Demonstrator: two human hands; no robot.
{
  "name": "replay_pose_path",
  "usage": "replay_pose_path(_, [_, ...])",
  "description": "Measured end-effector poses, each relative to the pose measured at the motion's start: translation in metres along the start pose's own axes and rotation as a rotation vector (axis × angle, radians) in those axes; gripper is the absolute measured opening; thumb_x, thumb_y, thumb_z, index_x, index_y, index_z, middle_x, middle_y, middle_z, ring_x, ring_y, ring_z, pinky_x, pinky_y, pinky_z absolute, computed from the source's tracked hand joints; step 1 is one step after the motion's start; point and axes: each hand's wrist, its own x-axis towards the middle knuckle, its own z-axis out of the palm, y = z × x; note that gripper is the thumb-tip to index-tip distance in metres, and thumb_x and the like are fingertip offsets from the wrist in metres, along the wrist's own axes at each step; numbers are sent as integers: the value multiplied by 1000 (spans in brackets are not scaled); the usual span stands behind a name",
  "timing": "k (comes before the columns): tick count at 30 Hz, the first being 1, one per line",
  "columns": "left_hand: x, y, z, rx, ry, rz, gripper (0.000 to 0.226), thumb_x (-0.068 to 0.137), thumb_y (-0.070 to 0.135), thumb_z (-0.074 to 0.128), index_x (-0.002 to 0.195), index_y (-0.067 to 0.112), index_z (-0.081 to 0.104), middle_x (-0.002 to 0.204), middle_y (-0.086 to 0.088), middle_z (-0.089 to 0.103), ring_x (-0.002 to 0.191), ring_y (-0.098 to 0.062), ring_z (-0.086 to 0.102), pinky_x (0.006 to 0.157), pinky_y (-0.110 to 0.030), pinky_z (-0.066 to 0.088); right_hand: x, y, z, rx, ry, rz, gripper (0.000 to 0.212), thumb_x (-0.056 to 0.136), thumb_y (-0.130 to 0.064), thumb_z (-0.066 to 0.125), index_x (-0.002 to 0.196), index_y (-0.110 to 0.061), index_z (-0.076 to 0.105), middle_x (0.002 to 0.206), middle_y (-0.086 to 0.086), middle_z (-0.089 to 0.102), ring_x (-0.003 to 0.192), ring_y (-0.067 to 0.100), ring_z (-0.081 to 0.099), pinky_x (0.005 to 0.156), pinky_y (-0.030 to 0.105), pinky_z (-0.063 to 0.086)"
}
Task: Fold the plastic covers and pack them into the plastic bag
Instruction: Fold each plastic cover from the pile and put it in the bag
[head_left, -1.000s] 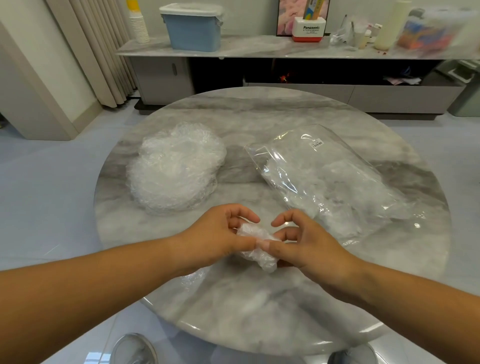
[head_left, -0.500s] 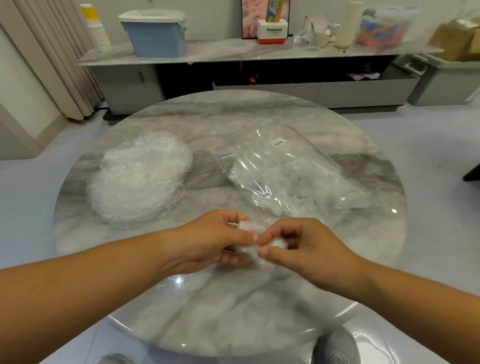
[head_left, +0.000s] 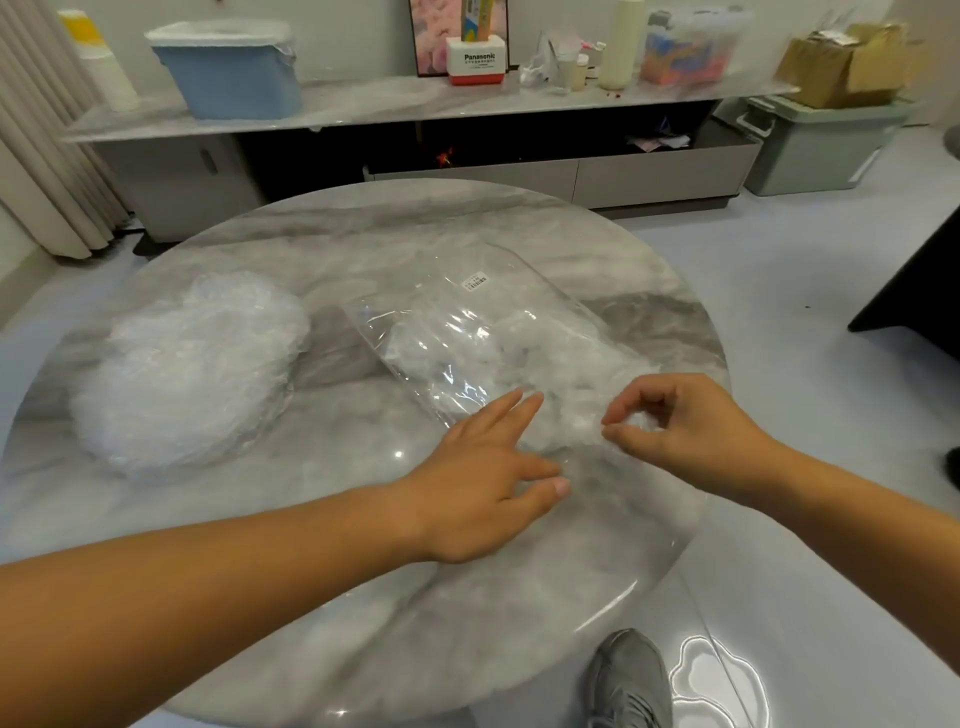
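Grey-veined stone fills my feed: a round grey marble table (head_left: 311, 467) in a living room, with a low marble-topped sideboard (head_left: 415, 101) along the far wall carrying a blue lidded storage bin (head_left: 234, 78). On the table's left side sits a heap of crinkled clear plastic covers (head_left: 192, 369), well apart from both hands. At centre lies a clear plastic bag (head_left: 467, 332) with a small barcode sticker, its near end towards the person.

From my remote seat I see the left hand (head_left: 488, 478) spread wide, fingers straight and laid flat on the bag's near edge. The right hand (head_left: 691, 431) is curled, thumb and forefinger pinching a small folded white plastic cover (head_left: 582, 428) just beside the left fingertips, at the bag's near end. I cannot tell whether that cover is already inside the film or lying on it. A grey shoe (head_left: 628, 680) shows below the table's rim.
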Motion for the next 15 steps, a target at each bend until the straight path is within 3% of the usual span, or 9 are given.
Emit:
replay_pose_path(4, [6,7,5,208,-57,-16,63,98,68,19,150,40,41,163,1,-31,144,-9,-39,121,-39,-18,-2,13,-3,-18,-112,-41,9,80,-25,84,78,-21,77,75,-8,73,68,3,63,68,16,48])
replay_pose_path(6, [5,7,7,304,-74,-49,73,95,73,14,158,36,25,161,-1,-36,143,-12,-42,121,-41,-19,-2,19,-6,36,-135,-26,25,77,-44,83,78,-19,78,74,-1,72,67,8,61,67,22,49])
replay_pose_path(9, [2,4,12,411,-102,-95,87,91,78,7,161,27,6,159,-3,-39,143,-14,-43,123,-44,-16,-2,28,-10,103,-134,20,61,72,-74,71,83,-14,79,88,18,72,83,30,68,83,45,55])
replay_pose_path(12, [0,2,13,435,-93,-110,93,89,79,4,162,22,-3,160,-1,-38,145,-14,-39,124,-43,-12,-1,33,-11,147,-142,85,61,74,-78,56,84,-24,82,99,-4,77,100,10,70,102,43,52])
replay_pose_path(15, [-3,3,11,380,-68,-113,94,86,79,3,161,23,-8,162,4,-33,145,-9,-37,124,-47,-12,0,36,-10,183,-182,131,71,77,-85,45,85,-26,83,103,0,76,104,13,69,107,44,49])
